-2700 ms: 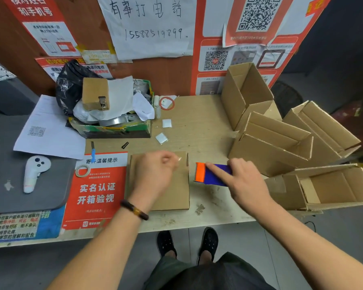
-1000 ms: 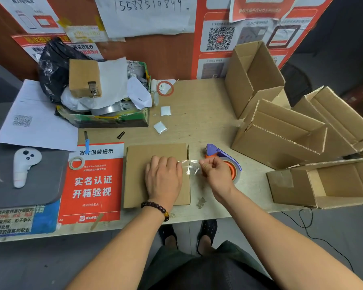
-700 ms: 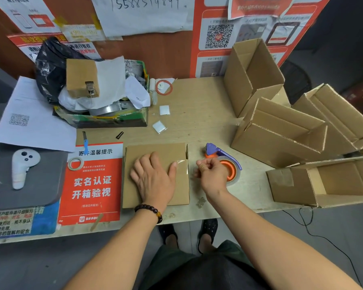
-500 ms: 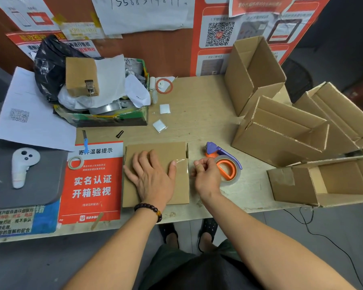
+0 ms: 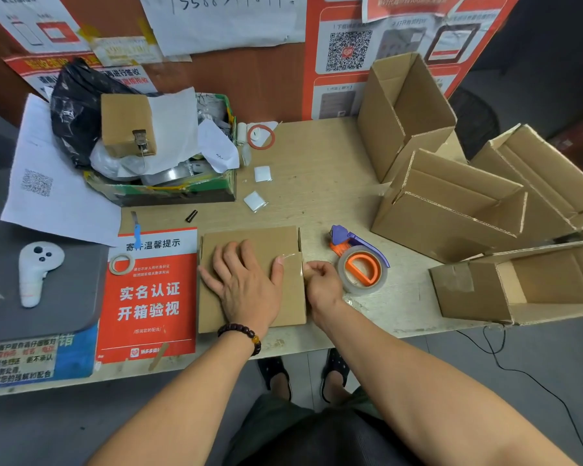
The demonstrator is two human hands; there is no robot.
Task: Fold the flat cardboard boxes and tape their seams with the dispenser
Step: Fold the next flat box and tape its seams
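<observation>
Taping the side seam of a folded box. The box (image 5: pixel 249 280) lies flat on the bench (image 5: pixel 317 156), just right of the red notice (image 5: pixel 148 297), at the bench's near edge. The left hand (image 5: pixel 246 284) rests on the box with straight, spread fingers, its thumb tip on the inner end of a clear tape strip (image 5: pixel 292 264). The right hand (image 5: pixel 320 280), at the box's right edge, pinches the strip's outer end between curled fingers. The tape dispenser (image 5: pixel 360 264), orange with a purple handle, lies on the bench just right of the box. To do the step well, the strip likely should be kept taut, wrapped over the edge, then smoothed outward from the thumb to avoid wrinkles. The box is plain brown corrugated card, its top face unmarked. 4 opened boxes (image 5: pixel 451 210) stand well right of it.
</observation>
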